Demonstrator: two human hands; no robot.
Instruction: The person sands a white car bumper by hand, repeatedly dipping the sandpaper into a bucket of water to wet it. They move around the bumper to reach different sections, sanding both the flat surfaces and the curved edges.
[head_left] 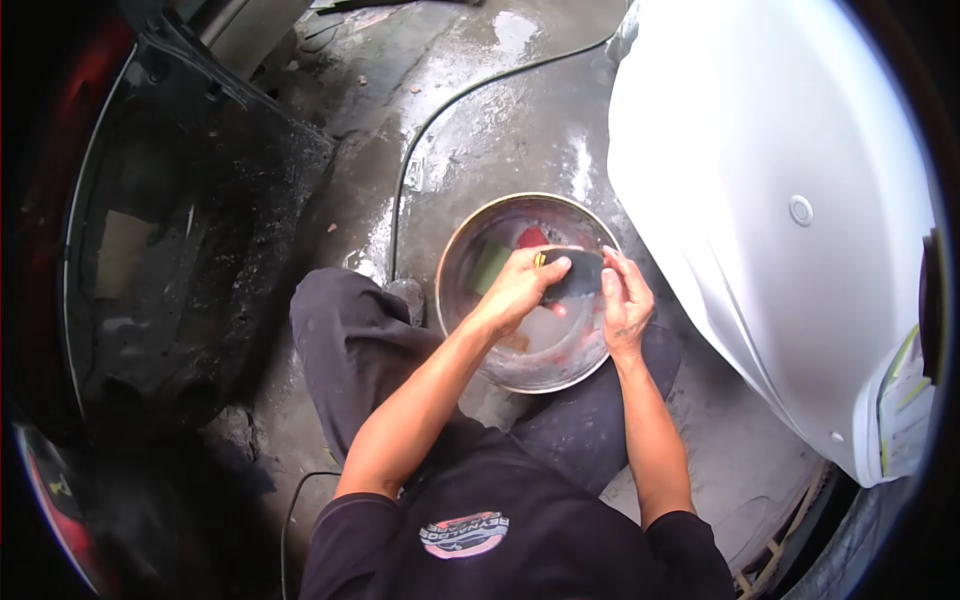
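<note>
A dark, flat sanding block (576, 275) with a yellow marking at its left end is held above a round basin (452, 322). My left hand (517, 290) grips the block's left end, thumb on top. At the other end, the bent fingers and thumb of my right hand (628, 305) pinch its edge; the exact contact is hard to make out. Inside the basin, cloudy water surrounds a green pad (490, 266) and a red piece (532, 238), partly hidden by my left hand.
A white-grey car panel (740, 200) curves along the right side. To the left stands a dark, glossy car panel (190, 250). A black hose (430, 118) runs over the wet concrete floor (350, 170). My bent legs (370, 345) flank the basin.
</note>
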